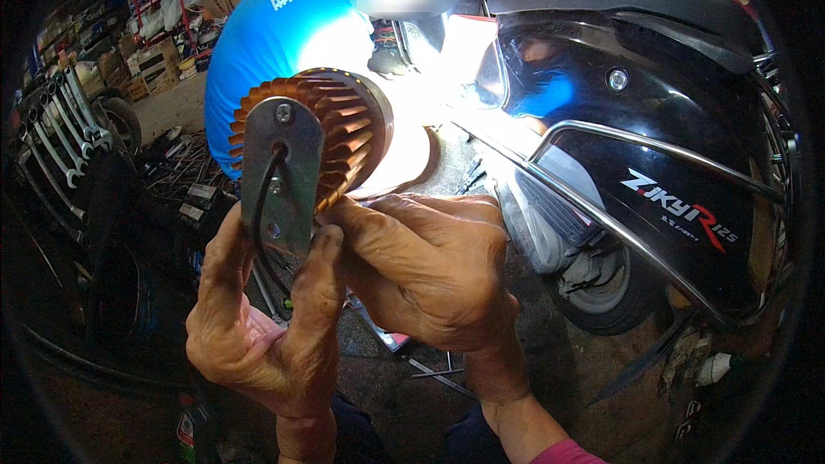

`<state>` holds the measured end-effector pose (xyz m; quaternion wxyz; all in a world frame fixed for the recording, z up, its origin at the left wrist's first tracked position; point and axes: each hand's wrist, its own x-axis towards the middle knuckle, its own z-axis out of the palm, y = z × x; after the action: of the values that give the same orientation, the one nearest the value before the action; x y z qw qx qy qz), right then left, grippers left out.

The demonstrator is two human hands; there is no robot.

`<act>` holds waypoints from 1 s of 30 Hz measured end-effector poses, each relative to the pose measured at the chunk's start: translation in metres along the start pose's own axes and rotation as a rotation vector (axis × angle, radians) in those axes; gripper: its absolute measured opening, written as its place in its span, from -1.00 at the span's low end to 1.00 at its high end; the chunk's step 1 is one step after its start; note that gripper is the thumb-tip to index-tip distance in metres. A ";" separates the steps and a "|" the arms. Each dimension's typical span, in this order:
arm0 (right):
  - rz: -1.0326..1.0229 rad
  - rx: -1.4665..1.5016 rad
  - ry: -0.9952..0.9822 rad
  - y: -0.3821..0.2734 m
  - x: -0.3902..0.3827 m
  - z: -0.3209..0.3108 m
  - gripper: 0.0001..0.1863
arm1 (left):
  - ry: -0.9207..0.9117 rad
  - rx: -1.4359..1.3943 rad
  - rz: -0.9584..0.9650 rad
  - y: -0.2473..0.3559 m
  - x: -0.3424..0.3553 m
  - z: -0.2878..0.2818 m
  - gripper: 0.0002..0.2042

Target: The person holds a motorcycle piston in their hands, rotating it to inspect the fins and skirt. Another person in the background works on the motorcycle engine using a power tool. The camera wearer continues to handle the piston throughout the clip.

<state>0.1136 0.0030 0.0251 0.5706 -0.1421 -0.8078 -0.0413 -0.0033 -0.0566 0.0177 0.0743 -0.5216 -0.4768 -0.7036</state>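
Observation:
A round lamp (357,142) with copper-coloured cooling fins is held up in front of me, its bright light shining away toward the scooter. On its back sits a flat metal bracket (282,176) with a screw near the top, and a dark cable comes out through a hole in it. The thumb and fingers of my left hand (262,335) close around the bracket's lower end, and the cable runs down there. My right hand (430,266) is closed, its fingertips pressed at the bracket's right edge just below the fins; the exact grip is partly hidden.
A person in a blue shirt (249,60) crouches ahead beside a black scooter (670,129) with a chrome side rail (601,215). Wrenches (64,129) hang at the left. Loose tools (438,374) lie on the floor, and shelves with boxes stand at the far left.

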 end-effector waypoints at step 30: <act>-0.013 0.023 -0.006 0.002 0.000 0.000 -0.72 | -0.022 -0.002 -0.030 0.001 0.000 -0.001 -0.57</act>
<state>0.1139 0.0048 0.0250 0.5695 -0.1303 -0.8108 -0.0353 -0.0032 -0.0577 0.0186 0.0582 -0.5224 -0.4847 -0.6991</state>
